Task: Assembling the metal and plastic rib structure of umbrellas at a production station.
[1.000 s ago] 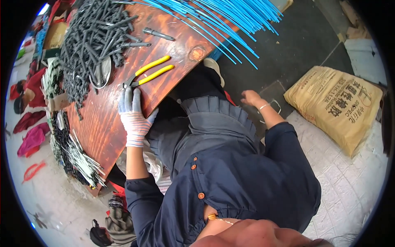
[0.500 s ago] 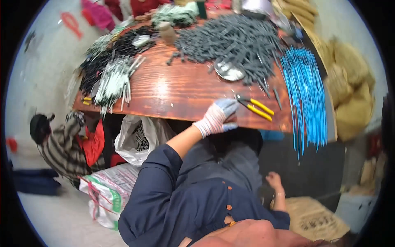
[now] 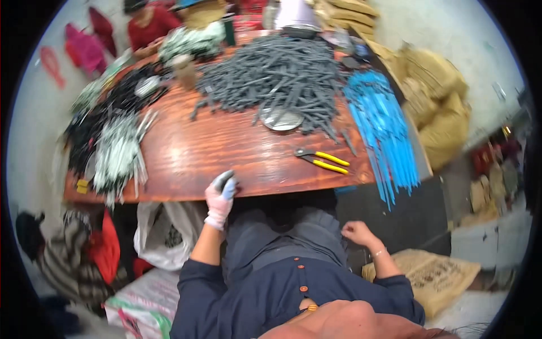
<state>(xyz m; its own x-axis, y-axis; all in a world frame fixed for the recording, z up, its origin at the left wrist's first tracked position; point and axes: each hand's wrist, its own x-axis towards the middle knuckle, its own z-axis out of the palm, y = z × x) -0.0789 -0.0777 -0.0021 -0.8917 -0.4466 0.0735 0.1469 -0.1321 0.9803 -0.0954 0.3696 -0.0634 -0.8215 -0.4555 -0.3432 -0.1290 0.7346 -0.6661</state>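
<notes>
My left hand [image 3: 220, 195], in a white glove with grey-blue fingertips, hovers at the table's front edge with its fingers curled in. Nothing shows between them. To its right, on the wooden table [image 3: 226, 147], lies a pair of yellow-handled pliers [image 3: 306, 153], untouched. My bare right hand [image 3: 355, 231] hangs beside my lap, below the table edge, its fingers loosely curled and no object visible in it. A round metal dish [image 3: 282, 120] sits beyond the pliers, against a large heap of grey strips [image 3: 271, 76].
Blue strips [image 3: 387, 130] overhang the right table edge. White strips [image 3: 116, 152] and black strips [image 3: 124, 93] lie at the left. An open white sack [image 3: 148, 226] stands below. One person [image 3: 155, 28] sits across the table, another [image 3: 68, 254] at lower left. Tan sacks [image 3: 446, 113] are piled right.
My left hand has moved left, away from the pliers, and its fingers have curled in. My right hand has come up slightly beside my lap. The whole view has shifted.
</notes>
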